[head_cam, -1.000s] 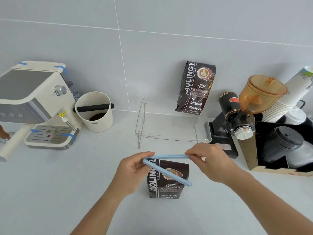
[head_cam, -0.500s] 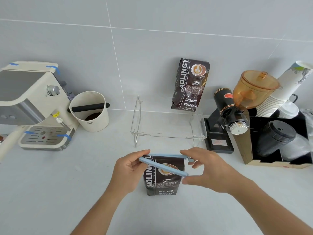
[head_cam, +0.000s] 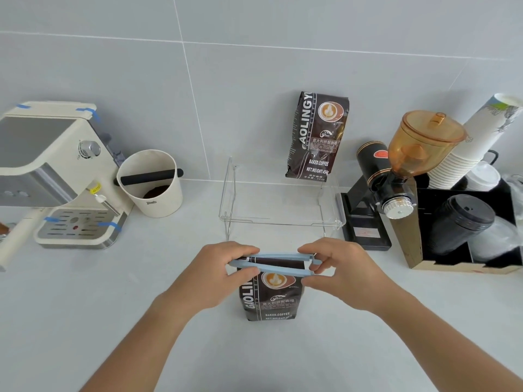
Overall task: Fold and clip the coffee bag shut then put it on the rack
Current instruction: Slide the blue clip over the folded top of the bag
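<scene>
A dark brown coffee bag (head_cam: 270, 298) stands upright on the white counter in front of me, its top folded over. A long light-blue clip (head_cam: 278, 268) straddles the folded top, its two arms nearly together. My left hand (head_cam: 218, 274) pinches the clip's left end and the bag's top corner. My right hand (head_cam: 343, 274) squeezes the clip's right end between thumb and fingers. Behind the bag stands a clear acrylic rack (head_cam: 283, 219), and a second coffee bag (head_cam: 317, 137) stands on its back right, leaning on the wall.
An espresso machine (head_cam: 56, 171) and a cream knock box (head_cam: 151, 182) stand at the left. A black coffee grinder (head_cam: 396, 176) with an amber hopper sits right of the rack. Further right is a box (head_cam: 464, 230) with stacked paper cups and lids.
The clip's front arm has swung up from a wide angle until it lies almost against the back arm over the bag's top. My right hand moved to the clip's right end.
</scene>
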The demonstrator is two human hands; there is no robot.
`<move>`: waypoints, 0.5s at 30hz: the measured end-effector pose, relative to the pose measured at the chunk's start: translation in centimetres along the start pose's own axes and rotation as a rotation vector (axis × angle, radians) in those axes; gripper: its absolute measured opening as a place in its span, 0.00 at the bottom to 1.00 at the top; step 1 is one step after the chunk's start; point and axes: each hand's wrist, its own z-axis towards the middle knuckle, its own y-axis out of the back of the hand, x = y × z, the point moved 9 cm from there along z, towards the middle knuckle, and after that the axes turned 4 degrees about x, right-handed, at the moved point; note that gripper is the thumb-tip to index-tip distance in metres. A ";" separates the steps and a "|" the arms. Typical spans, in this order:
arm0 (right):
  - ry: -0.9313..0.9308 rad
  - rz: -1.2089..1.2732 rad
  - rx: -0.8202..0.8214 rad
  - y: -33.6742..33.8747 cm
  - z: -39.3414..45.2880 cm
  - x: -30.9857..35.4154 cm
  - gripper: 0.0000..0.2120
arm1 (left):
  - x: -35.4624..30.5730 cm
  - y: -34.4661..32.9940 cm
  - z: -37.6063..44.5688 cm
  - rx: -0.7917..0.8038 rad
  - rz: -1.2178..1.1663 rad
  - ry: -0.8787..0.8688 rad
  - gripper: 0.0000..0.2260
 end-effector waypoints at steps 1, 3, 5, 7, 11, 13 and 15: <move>-0.012 0.010 0.002 -0.1 0.0 -0.1 0.23 | -0.1 0.0 0.1 0.016 0.013 -0.003 0.14; -0.027 0.024 0.007 -0.3 0.0 -0.1 0.22 | 0.2 0.0 0.1 0.037 0.005 0.005 0.14; -0.024 0.029 0.013 -0.6 0.0 0.0 0.21 | 0.7 0.1 -0.1 0.043 -0.018 0.023 0.13; -0.019 0.026 0.015 -0.7 0.1 0.2 0.20 | 1.0 0.3 -0.2 0.038 -0.041 0.038 0.13; -0.005 0.009 0.007 -0.5 0.2 0.5 0.18 | 0.9 0.3 -0.2 0.030 -0.018 0.050 0.11; -0.008 0.001 0.008 -0.3 0.1 0.4 0.18 | 0.8 0.2 -0.2 0.030 0.001 0.051 0.11; -0.008 -0.002 0.009 -0.1 0.1 0.4 0.17 | 0.5 0.1 -0.2 0.034 0.022 0.043 0.11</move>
